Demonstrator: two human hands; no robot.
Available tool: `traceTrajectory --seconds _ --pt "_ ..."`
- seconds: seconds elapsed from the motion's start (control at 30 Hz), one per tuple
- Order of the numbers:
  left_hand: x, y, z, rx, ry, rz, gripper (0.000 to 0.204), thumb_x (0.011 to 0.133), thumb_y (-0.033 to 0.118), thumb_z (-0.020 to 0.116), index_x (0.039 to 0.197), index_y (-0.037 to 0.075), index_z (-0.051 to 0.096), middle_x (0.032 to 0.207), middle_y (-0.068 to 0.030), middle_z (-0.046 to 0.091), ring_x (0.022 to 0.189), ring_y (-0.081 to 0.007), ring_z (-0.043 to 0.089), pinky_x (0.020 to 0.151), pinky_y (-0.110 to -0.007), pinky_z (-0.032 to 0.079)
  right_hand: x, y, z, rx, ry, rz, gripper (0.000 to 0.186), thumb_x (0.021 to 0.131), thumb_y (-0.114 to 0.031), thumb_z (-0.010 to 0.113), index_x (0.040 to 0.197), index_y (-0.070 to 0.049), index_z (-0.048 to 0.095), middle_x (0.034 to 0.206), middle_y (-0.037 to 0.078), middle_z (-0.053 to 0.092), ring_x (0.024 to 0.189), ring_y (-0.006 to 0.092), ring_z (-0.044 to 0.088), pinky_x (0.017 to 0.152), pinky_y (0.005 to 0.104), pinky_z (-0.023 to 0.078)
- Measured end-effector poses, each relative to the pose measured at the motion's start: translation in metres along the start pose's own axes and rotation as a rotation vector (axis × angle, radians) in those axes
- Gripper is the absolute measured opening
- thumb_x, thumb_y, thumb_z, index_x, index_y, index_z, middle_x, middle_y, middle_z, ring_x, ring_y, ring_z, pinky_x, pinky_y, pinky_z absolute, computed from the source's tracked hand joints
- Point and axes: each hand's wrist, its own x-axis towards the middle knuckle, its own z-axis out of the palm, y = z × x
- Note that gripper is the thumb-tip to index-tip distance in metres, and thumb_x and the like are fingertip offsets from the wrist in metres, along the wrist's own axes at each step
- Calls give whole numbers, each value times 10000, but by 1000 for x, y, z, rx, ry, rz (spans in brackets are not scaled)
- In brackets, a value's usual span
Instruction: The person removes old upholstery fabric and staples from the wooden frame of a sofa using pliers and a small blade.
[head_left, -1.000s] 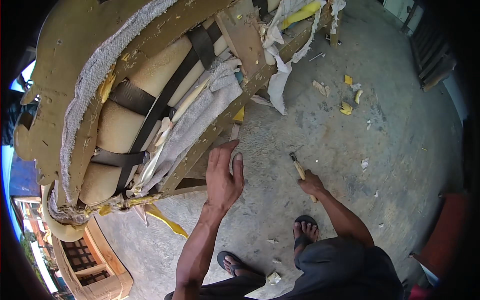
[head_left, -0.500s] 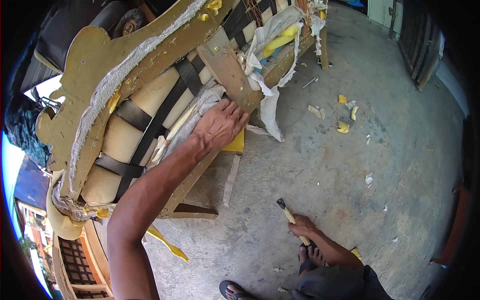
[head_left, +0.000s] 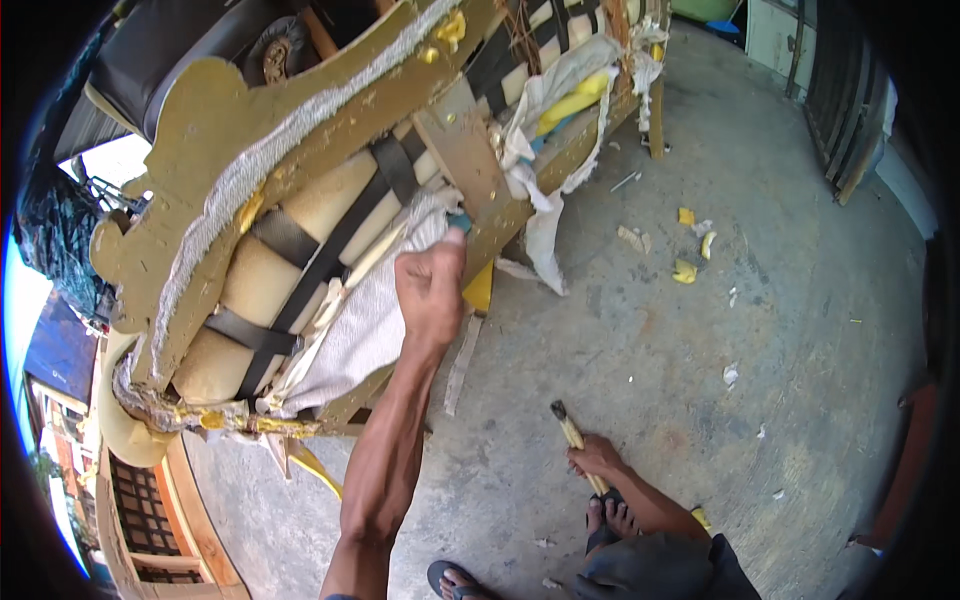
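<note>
Over there the left fingers [head_left: 420,272] are curled round pale cloth [head_left: 365,335] on the sofa frame [head_left: 505,228], black straps [head_left: 340,240] crossing behind; the right fingers [head_left: 582,460] clasp a wooden-handled tool [head_left: 570,430], yellow scraps [head_left: 685,271] beyond.

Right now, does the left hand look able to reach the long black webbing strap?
Probably yes: the left hand, apparently holding the pale fabric, is close, and the long black webbing strap looks mostly uncovered.
</note>
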Motion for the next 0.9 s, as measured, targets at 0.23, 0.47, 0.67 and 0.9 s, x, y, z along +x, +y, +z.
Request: traceTrajectory --seconds 0.23,0.47,0.67,0.9 --pt "-26 28 -3 244 -98 -22 518 954 239 556 495 98 361 462 27 354 447 -132 372 447 -346 348 30 46 -11 67 40 115 254 941 -247 622 976 -1 673 756 102 702 589 180 664 536 336 517" --pt "-59 73 -63 18 -292 74 552 982 148 545 473 35 363 430 -19 365 402 -140 323 418 -352 253 -11 -23 10 -349 155 88 382 925 -285 623 1128 37 657 815 164 727 676 242 723 671 396 571" --pt "-132 62 -225 352 -362 -329 520 915 155 576 449 64 364 427 -22 362 404 -107 340 429 -304 273 -36 -2 2 -430 18 -4 440 933 -329 607 1199 21 632 827 176 721 680 263 719 694 404 569" --pt "-145 105 -164 -83 -384 -435 588 961 230 630 437 46 437 415 -7 420 379 -103 350 403 -325 240 0 -35 16 -313 155 15 360 926 -310 607 1091 9 632 720 139 674 635 270 680 637 419 539"
